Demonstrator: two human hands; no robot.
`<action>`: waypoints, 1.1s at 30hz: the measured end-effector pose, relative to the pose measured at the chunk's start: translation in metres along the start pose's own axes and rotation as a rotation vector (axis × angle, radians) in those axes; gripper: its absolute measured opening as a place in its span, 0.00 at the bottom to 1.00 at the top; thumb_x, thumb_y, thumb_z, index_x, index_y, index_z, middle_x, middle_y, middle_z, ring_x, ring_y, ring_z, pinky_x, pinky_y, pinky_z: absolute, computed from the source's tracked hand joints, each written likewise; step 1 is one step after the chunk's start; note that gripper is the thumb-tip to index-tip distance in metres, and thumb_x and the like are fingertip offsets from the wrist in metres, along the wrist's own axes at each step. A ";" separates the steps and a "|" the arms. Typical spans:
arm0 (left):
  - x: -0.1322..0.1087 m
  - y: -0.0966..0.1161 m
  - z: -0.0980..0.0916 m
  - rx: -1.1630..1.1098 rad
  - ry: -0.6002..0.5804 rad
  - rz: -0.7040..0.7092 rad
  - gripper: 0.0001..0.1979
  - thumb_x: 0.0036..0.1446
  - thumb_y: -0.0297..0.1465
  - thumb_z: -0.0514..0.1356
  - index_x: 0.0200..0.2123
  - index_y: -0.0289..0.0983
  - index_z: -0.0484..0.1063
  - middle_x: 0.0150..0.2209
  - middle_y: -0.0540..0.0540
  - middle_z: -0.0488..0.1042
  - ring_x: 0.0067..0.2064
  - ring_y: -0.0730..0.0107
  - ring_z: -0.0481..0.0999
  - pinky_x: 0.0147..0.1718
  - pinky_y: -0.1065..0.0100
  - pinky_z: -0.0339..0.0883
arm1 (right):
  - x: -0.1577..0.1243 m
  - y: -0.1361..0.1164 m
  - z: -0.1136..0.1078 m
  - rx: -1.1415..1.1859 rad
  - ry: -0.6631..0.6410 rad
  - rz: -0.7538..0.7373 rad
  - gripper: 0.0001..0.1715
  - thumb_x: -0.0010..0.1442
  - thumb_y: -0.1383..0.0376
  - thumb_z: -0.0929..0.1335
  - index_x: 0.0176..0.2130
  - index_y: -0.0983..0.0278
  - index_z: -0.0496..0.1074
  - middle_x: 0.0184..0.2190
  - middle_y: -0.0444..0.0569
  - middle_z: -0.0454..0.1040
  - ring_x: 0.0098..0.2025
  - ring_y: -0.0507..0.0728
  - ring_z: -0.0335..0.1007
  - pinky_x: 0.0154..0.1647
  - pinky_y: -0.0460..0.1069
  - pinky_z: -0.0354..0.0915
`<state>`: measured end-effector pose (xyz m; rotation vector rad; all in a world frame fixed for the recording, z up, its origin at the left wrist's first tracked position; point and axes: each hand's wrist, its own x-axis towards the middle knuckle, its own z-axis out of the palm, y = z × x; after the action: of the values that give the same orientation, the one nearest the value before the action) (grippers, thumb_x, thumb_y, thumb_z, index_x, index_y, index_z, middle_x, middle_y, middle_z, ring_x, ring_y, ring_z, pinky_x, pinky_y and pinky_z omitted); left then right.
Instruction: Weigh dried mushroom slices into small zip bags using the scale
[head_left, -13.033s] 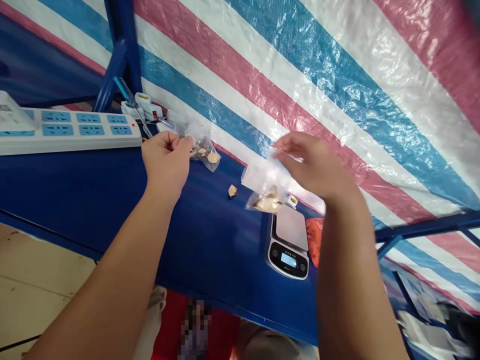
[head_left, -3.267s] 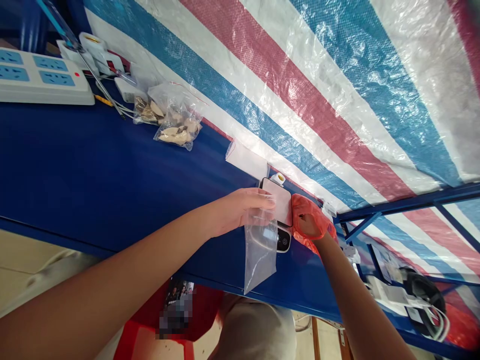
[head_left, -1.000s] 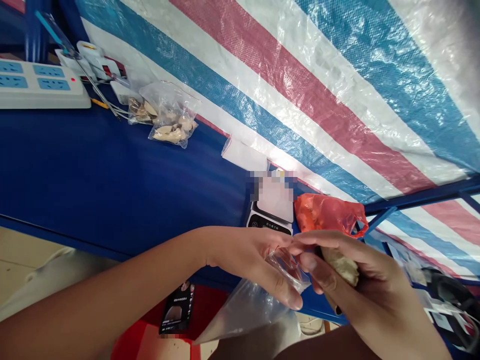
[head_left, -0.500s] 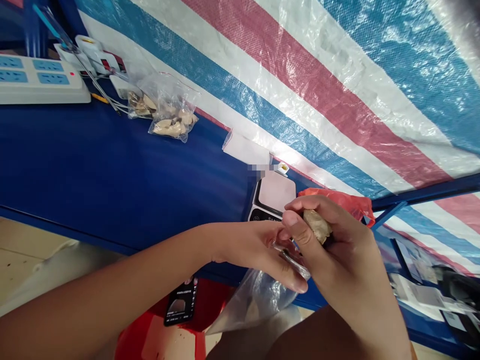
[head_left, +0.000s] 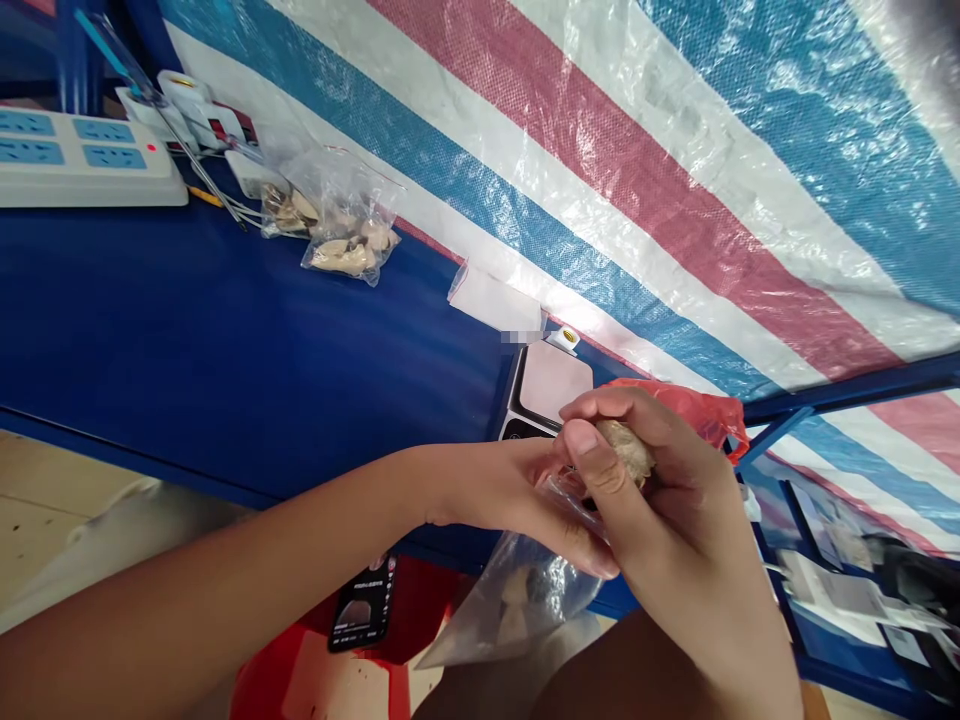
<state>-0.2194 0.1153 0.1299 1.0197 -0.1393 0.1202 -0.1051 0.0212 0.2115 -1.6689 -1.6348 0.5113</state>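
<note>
**Left hand [head_left: 502,492] and right hand [head_left: 679,510] meet over a clear plastic bag [head_left: 491,620]**

In the head view, the left forearm reaches in from the lower left, nearly straight across to the wrist, with the back of the hand facing up. Its fingers are bent in at the bag's mouth while one long digit lies along the near side, so the hand grips the plastic by its upper edge. The bag hangs below at a slant, in front of the near edge of the blue surface [head_left: 247,340], and pale pieces [head_left: 514,605] show through it.

The right forearm rises from the lower right, the hand turned toward the left one. Its thumb and bent fingers close round a rough tan piece [head_left: 630,452], held just above the bag's mouth; the fingertips overlap the left hand, and whether they touch it cannot be told.

Just behind the hands sits a kitchen scale [head_left: 555,382], partly covered by them, with a red bag [head_left: 712,408] to its right. A white packet [head_left: 496,300] lies beyond the scale, and filled clear bags [head_left: 349,250] lie farther left on the surface.
</note>
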 end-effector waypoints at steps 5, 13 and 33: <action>0.000 0.000 0.000 -0.017 0.011 0.017 0.10 0.50 0.28 0.72 0.32 0.38 0.73 0.32 0.52 0.71 0.38 0.70 0.75 0.50 0.64 0.73 | 0.000 -0.001 0.003 0.118 -0.015 0.022 0.07 0.73 0.56 0.69 0.45 0.57 0.74 0.33 0.42 0.75 0.31 0.51 0.75 0.32 0.43 0.71; -0.004 0.002 -0.002 -0.086 0.054 -0.037 0.20 0.52 0.28 0.73 0.44 0.41 0.70 0.41 0.49 0.74 0.44 0.68 0.78 0.49 0.61 0.73 | 0.002 0.005 0.001 0.097 0.180 0.055 0.11 0.74 0.54 0.67 0.44 0.58 0.72 0.34 0.44 0.72 0.27 0.50 0.66 0.27 0.46 0.66; 0.083 0.035 -0.025 1.482 0.091 0.165 0.38 0.36 0.27 0.75 0.55 0.44 0.74 0.56 0.39 0.76 0.62 0.39 0.70 0.68 0.42 0.50 | -0.008 0.078 -0.066 0.110 0.828 0.220 0.16 0.62 0.56 0.72 0.48 0.59 0.71 0.28 0.40 0.68 0.25 0.51 0.61 0.25 0.47 0.58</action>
<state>-0.1424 0.1577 0.1609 2.4750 -0.0283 0.4561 -0.0057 0.0043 0.1962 -1.6635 -0.8128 -0.0163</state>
